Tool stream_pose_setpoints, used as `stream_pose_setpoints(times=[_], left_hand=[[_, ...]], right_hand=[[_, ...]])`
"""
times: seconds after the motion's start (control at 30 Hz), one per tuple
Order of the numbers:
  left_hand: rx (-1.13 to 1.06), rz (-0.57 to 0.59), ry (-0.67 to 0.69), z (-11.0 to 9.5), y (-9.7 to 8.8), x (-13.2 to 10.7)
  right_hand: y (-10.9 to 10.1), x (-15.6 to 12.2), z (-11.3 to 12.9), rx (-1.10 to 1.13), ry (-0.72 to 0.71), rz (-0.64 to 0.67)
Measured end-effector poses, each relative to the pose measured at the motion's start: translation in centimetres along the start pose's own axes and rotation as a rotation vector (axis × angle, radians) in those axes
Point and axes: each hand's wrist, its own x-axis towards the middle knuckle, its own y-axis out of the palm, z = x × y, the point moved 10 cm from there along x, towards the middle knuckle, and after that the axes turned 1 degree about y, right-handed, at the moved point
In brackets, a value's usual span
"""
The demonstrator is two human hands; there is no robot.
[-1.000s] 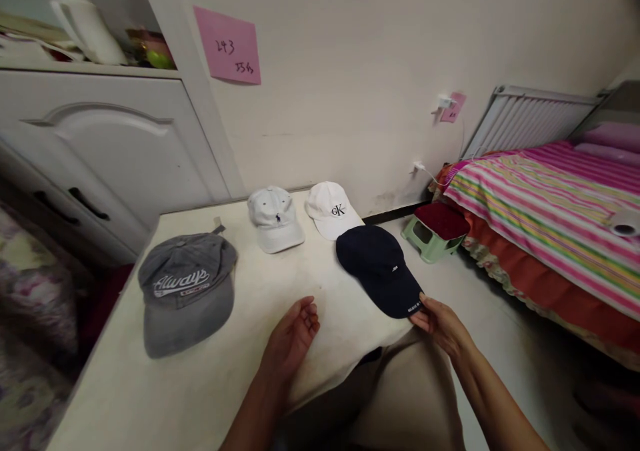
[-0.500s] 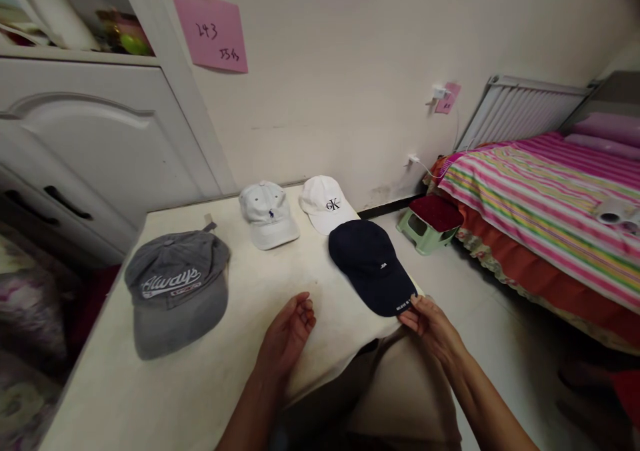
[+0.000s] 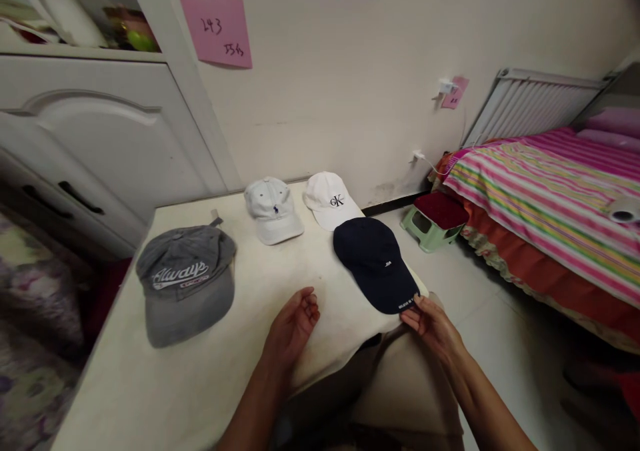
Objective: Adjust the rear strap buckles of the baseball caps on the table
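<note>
Several caps lie on a cream table (image 3: 150, 384). A navy cap (image 3: 375, 263) sits at the table's right front corner, brim toward me. My right hand (image 3: 434, 327) pinches the tip of that brim. My left hand (image 3: 293, 325) rests on the table left of it, fingers loosely curled, palm up, holding nothing. A grey cap (image 3: 185, 283) with "Always" lettering lies at the left. Two white caps sit at the back, one with a small dark logo (image 3: 273, 209), one with black letters (image 3: 330, 199).
A white cabinet (image 3: 95, 144) stands at the left against the wall. A pink note (image 3: 214, 24) hangs on the wall. To the right are a small green stool with a red top (image 3: 434, 219), a bed with a striped cover (image 3: 545, 191) and a radiator (image 3: 535, 107).
My right hand has kept hold of the navy cap's brim and shifted slightly left. The left hand has barely moved. The view has drifted a little.
</note>
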Motion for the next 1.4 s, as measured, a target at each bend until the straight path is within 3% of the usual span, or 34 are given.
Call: stream_pose_setpoints(times=[0.27, 0.37, 0.5, 0.63, 0.77, 0.87, 1.0, 1.17, 1.4], left_hand=[[-0.002, 0.01, 0.029, 0.2, 0.0, -1.0], [0.001, 0.007, 0.045, 0.4, -0.4, -2.0], [-0.001, -0.015, 0.076, 0.0, -1.6, -4.0], [-0.01, -0.063, 0.133, -1.7, -3.7, -6.8], [-0.039, -0.175, 0.318, -6.2, -7.2, -10.3], [-0.07, -0.281, 0.517, -10.4, -10.2, -13.1], [-0.09, -0.365, 0.642, -13.1, -12.6, -14.9], [-0.073, -0.38, 0.644, -13.1, -12.8, -14.6], [-0.065, -0.387, 0.648, -13.3, -12.8, -14.6]], right_hand=[[-1.1, -2.4, -1.9, -0.086, -0.004, -0.059], [0.2, -4.5, -3.4, -0.241, -0.067, -0.02], [4.9, -6.1, -6.6, -0.483, -0.036, 0.179], [11.9, -5.4, -9.1, -0.593, -0.045, 0.361], [19.6, -4.7, -12.2, -0.611, -0.073, 0.533], [23.0, -5.0, -14.2, -0.655, -0.11, 0.601], [23.7, -5.4, -15.3, -0.698, -0.135, 0.641], [22.4, -4.9, -14.9, -0.632, -0.141, 0.604], [22.6, -5.1, -15.2, -0.666, -0.159, 0.629]])
